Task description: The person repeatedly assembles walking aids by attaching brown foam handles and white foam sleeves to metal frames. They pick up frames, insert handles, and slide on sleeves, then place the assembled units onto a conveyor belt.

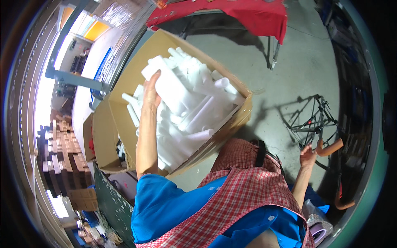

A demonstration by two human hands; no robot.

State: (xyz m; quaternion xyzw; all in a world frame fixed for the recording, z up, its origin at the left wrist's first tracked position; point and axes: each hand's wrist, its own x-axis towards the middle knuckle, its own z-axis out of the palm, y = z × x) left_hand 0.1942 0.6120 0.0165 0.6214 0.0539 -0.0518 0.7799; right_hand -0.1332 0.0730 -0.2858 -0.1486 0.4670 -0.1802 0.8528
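A large cardboard box [124, 78] stands in front of me, filled with white foam tubes [200, 134] and pieces. Up at its left part my left hand [151, 91] is closed on a thick white foam piece [168, 84], thumb along its edge; the other fingers are partly hidden. Out to the right, my right hand [308, 156] has its fingers loosely bent and apart, with nothing visible between them. It is beside a black tubular frame [320, 120] and a curved brown padded bar [330, 147]; whether it touches either I cannot tell.
A table with a red cloth [248, 16] stands beyond the box. Another open cardboard box [108, 140] adjoins at left, near stacked brown pieces [66, 144]. A grey metal post [78, 80] rises at far left. A clear plastic bag [317, 217] lies low at right.
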